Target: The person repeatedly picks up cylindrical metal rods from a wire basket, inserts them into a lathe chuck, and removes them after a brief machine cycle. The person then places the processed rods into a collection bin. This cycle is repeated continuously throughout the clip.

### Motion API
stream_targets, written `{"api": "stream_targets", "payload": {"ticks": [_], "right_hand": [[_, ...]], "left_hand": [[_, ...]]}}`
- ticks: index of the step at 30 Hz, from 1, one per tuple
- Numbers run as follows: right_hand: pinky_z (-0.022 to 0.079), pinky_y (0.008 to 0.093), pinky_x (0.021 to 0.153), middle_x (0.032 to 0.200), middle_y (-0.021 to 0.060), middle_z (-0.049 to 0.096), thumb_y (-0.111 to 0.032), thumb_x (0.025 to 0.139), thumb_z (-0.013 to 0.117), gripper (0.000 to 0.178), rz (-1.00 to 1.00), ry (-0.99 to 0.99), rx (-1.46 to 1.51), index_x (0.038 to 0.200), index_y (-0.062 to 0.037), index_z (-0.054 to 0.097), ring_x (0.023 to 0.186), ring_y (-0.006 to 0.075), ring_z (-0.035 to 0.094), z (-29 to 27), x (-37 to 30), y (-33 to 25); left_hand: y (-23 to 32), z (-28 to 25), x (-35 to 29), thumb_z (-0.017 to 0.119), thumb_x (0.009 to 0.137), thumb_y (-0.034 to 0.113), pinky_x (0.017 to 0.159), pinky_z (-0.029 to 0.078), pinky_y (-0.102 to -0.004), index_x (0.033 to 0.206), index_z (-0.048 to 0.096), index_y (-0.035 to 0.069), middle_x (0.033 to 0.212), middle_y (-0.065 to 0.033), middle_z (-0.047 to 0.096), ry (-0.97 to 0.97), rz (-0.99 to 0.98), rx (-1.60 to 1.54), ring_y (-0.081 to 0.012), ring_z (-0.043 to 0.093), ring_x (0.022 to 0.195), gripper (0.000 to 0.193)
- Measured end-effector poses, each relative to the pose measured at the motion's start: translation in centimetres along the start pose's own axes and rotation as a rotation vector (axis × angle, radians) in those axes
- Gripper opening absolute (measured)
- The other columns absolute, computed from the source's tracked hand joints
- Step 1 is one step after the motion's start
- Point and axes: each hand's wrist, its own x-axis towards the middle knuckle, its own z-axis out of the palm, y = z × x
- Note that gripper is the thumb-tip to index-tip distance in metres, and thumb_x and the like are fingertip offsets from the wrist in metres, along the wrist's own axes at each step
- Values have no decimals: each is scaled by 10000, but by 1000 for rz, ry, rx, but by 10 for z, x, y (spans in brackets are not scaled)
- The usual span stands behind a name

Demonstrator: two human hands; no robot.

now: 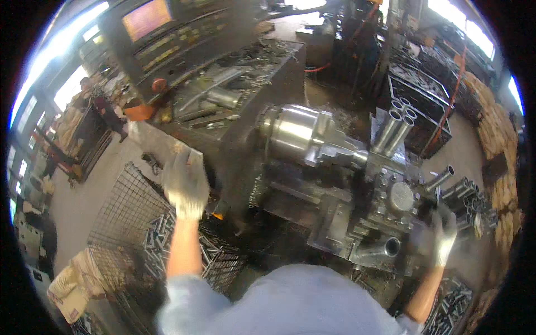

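Note:
My left hand [187, 184], in a pale knit glove, reaches over a wire basket [120, 206]. Its blurred fingers stretch apart, close to the edge of a flat metal panel [162, 142]; whether they touch it is unclear. My right hand [444, 237], gloved too, is beside the lathe's tool post [401, 195], near several metal tubes [466, 192]. Motion smears its fingers and hides any grip. Between my hands, the lathe chuck [296, 131] has a bright, blurred surface. A short, wide tube [385, 247] lies on the machine in front of the tool post.
Small metal tubes [159, 240] fill part of the basket. Upright tubes [395, 131] stand behind the tool post. Loose parts cover the machine top [223, 100] beneath a control panel [167, 42]. Another person [103, 106] stands far left. Stacked sacks [497, 128] line the right.

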Motion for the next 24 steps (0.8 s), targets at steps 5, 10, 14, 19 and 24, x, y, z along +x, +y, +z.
{"api": "stream_targets", "payload": {"ticks": [5,10,14,19,24], "right_hand": [[502,317,978,1167,122,749,-162,982,718,312,57,-52,-24,1220,40,712,1065,168,657,-5,-82,34],[546,293,829,1002,94,744,-78,921,680,294,93,-138,-101,1197,18,708,889,134,666,-28,-146,43],[559,296,833,939,107,771,-114,916,692,301,157,-205,-30,1182,25,715,872,144,714,-28,-172,55],[570,320,864,1031,130,777,-117,845,739,457,152,-378,68,1276,19,673,913,176,735,-1,-169,87],[569,374,885,1139,176,749,-203,763,814,788,14,-524,-21,1470,-19,517,999,259,740,41,-136,96]], "left_hand": [[-27,83,175,578,978,349,883,572,-497,1649,206,23,1111,-294,735,-443,-179,203,-402,739,1012,834],[-30,97,200,579,967,627,947,555,-500,1677,171,69,1296,-287,687,-705,-245,332,-390,715,1154,992],[48,42,66,650,992,133,986,546,-451,1374,602,-24,1283,-295,677,27,216,-205,-421,681,1165,416],[128,-44,-250,769,909,189,855,599,-450,1178,714,98,1053,-206,749,-849,-131,-590,-398,727,1002,290],[133,-136,-406,652,972,456,924,569,-470,1328,672,134,1205,-197,733,-1594,-497,-313,-399,700,1116,480]]}}
